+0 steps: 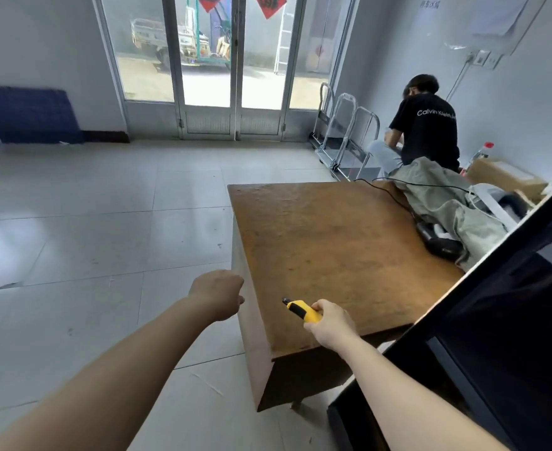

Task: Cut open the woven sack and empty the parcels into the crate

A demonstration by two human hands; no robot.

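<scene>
My right hand (328,323) grips a yellow and black utility knife (302,310) over the near edge of a brown wooden table (326,249), its tip pointing up and left. My left hand (217,292) hovers beside the table's left edge with the fingers curled in and nothing in it. A grey-green woven sack (447,196) lies crumpled on the table's far right side, well beyond both hands. No crate is in view.
A black device with a cable (437,242) lies by the sack. A dark shelf frame (496,320) fills the right foreground. A person in a black shirt (427,125) crouches at the back right near metal trolleys (349,135) and a cardboard box (505,179). Tiled floor spreads to the left.
</scene>
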